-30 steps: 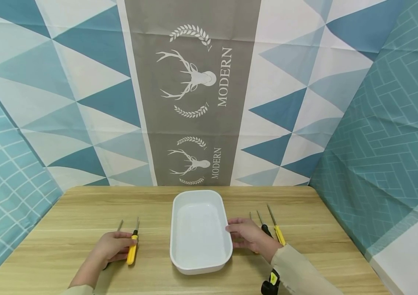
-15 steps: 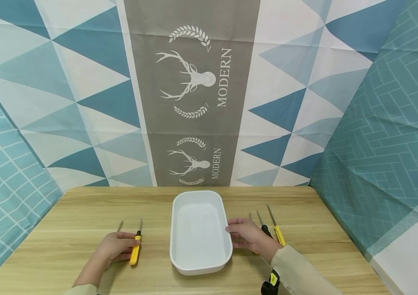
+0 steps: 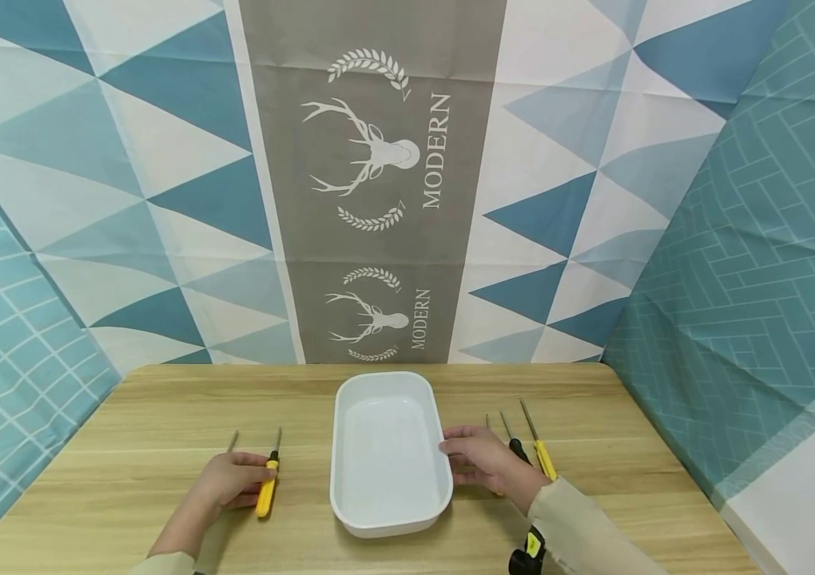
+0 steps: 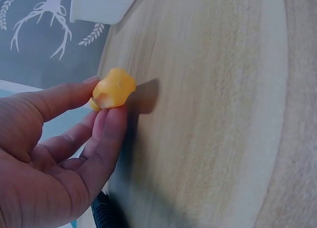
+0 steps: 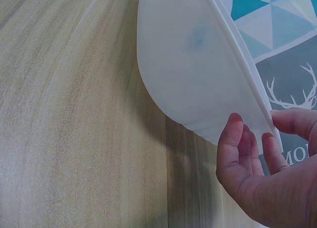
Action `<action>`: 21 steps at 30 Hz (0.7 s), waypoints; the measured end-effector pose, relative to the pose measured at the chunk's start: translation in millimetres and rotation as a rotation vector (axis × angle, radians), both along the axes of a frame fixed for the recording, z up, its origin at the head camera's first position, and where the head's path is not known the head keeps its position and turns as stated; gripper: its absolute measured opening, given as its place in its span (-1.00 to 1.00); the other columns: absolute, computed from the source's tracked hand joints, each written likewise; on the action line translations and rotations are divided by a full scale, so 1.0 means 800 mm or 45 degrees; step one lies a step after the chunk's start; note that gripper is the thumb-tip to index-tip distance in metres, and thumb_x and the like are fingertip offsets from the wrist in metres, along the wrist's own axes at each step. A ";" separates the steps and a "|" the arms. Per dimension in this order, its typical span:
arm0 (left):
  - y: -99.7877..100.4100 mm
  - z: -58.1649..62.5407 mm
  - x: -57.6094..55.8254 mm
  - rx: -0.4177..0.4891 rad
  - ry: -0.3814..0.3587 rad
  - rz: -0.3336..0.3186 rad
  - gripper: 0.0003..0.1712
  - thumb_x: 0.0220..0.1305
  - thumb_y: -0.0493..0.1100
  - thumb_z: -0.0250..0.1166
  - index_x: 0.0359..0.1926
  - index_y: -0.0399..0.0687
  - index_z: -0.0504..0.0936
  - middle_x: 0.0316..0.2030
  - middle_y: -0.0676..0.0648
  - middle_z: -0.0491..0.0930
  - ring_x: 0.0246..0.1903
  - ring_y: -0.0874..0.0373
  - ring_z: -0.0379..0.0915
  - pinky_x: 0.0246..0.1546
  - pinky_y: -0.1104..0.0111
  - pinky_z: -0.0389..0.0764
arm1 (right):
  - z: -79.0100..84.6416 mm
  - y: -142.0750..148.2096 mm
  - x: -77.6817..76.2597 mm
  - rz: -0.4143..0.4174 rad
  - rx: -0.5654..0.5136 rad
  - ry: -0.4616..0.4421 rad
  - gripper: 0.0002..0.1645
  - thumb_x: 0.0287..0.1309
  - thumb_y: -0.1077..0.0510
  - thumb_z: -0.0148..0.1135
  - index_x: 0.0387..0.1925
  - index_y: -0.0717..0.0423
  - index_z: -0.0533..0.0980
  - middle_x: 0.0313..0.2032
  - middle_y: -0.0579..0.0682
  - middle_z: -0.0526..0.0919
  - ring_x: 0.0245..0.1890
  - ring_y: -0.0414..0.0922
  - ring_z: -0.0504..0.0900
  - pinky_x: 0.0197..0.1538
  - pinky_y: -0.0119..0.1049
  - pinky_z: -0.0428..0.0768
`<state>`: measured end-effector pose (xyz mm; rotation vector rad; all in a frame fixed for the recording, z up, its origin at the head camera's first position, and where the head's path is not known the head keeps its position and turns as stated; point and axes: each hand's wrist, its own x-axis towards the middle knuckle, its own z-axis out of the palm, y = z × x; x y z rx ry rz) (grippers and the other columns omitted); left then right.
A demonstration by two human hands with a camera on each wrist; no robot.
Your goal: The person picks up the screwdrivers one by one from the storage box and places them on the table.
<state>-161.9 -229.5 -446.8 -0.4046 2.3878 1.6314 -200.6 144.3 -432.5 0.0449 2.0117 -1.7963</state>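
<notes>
Between thumb and fingertips, my left hand (image 3: 231,479) pinches a screwdriver (image 3: 265,497) by its yellow handle. The screwdriver has a black collar, and its thin metal shaft points toward the back of the table. In the left wrist view, the butt of the yellow handle (image 4: 116,87) faces the camera, close over the wood. A white rectangular dish (image 3: 387,455) stands at the middle of the table with nothing in it. My right hand (image 3: 487,459) grips the dish's right side. The right wrist view shows the thumb over the rim and fingers against the outer wall (image 5: 188,65).
Behind the left hand, another screwdriver's shaft (image 3: 232,441) shows; a black ribbed handle (image 4: 102,210) lies below that hand. To the right lie a yellow-handled screwdriver (image 3: 544,457), a black-handled one (image 3: 518,449) and a third shaft (image 3: 488,421). A black-and-yellow tool (image 3: 528,551) lies by the right sleeve.
My left hand has shifted slightly to the right with the screwdriver, away from the one lying behind it. The right hand and the dish hold nearly the same place.
</notes>
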 end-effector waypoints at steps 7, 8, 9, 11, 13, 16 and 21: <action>-0.001 -0.002 -0.001 -0.007 -0.006 -0.005 -0.48 0.13 -0.27 0.30 0.04 -0.53 0.42 -0.34 -0.12 0.60 -0.42 0.16 0.52 -0.36 0.31 0.65 | 0.000 0.000 -0.001 0.002 0.006 -0.002 -0.47 0.13 0.18 0.22 0.11 0.32 0.37 -0.21 0.06 0.63 -0.30 -0.13 0.61 -0.26 -0.23 0.63; -0.001 -0.003 -0.001 -0.007 -0.006 -0.008 -0.49 0.13 -0.27 0.30 0.04 -0.53 0.42 -0.34 -0.12 0.60 -0.42 0.16 0.52 -0.36 0.31 0.65 | 0.000 0.000 -0.001 0.002 0.008 -0.002 -0.47 0.13 0.18 0.22 0.11 0.32 0.37 -0.21 0.06 0.63 -0.30 -0.13 0.61 -0.26 -0.23 0.63; 0.000 -0.003 -0.002 -0.006 -0.008 -0.001 -0.49 0.12 -0.27 0.31 0.03 -0.53 0.43 -0.34 -0.12 0.60 -0.42 0.16 0.52 -0.36 0.31 0.65 | 0.000 0.000 -0.001 0.003 0.007 -0.001 -0.47 0.13 0.17 0.22 0.11 0.32 0.37 -0.21 0.06 0.63 -0.30 -0.13 0.61 -0.26 -0.23 0.63; 0.000 -0.004 -0.002 -0.013 -0.008 -0.001 -0.50 0.12 -0.27 0.31 0.02 -0.52 0.44 -0.35 -0.12 0.61 -0.43 0.16 0.52 -0.37 0.31 0.65 | 0.000 0.000 -0.001 0.007 0.007 0.001 -0.47 0.13 0.17 0.21 0.11 0.32 0.37 -0.21 0.05 0.64 -0.30 -0.13 0.61 -0.27 -0.23 0.63; 0.000 -0.004 -0.002 -0.025 -0.010 0.003 -0.51 0.11 -0.26 0.32 0.00 -0.51 0.46 -0.37 -0.11 0.61 -0.44 0.17 0.53 -0.38 0.32 0.65 | 0.000 0.000 -0.001 0.009 0.008 0.003 -0.47 0.13 0.17 0.21 0.11 0.32 0.37 -0.22 0.05 0.64 -0.30 -0.13 0.61 -0.27 -0.24 0.62; 0.002 -0.004 -0.002 -0.042 -0.013 0.010 -0.52 0.09 -0.26 0.33 -0.02 -0.51 0.47 -0.38 -0.12 0.61 -0.45 0.17 0.53 -0.39 0.31 0.66 | 0.000 0.000 0.000 0.010 0.009 0.002 -0.47 0.13 0.17 0.21 0.11 0.32 0.37 -0.22 0.05 0.63 -0.30 -0.13 0.61 -0.27 -0.24 0.62; 0.006 -0.002 -0.001 -0.075 -0.022 0.037 -0.55 0.07 -0.26 0.34 -0.06 -0.49 0.49 -0.38 -0.15 0.61 -0.47 0.18 0.55 -0.40 0.30 0.66 | 0.000 0.000 0.000 0.005 0.009 -0.002 -0.48 0.13 0.17 0.21 0.10 0.31 0.37 -0.22 0.05 0.63 -0.30 -0.13 0.60 -0.26 -0.23 0.62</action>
